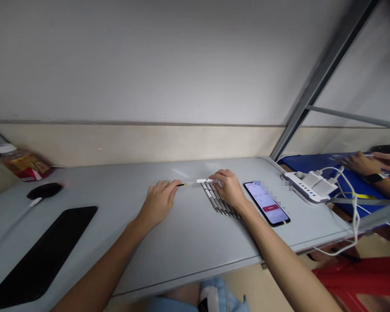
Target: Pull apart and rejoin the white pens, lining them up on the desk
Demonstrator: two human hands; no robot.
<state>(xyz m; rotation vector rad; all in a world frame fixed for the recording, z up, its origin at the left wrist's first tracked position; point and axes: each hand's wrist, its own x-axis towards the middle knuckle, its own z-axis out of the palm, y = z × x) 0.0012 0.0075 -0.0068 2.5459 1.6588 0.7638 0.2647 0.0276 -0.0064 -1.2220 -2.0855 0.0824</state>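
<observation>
My left hand (161, 198) is closed in a pinch on the dark end of a thin pen refill (183, 185), which shows a bit of yellow and a pale, see-through stretch. The refill points right, towards a white pen barrel (202, 180); whether the two touch is too fine to tell. That barrel lies level between the fingers of my right hand (226, 185), which is closed on it. Below and partly behind my right hand and wrist, several grey and white pens (213, 200) lie side by side on the grey table (172, 251).
Right of the pens lies a phone (267, 203) with a timer on it. A white power strip (307, 187) with plugs and cables sits at the right edge. Leftward are a black mat (48, 255), a black mouse-like object (44, 190) and a bottle (24, 164). Another person's hands (365, 164) are far right.
</observation>
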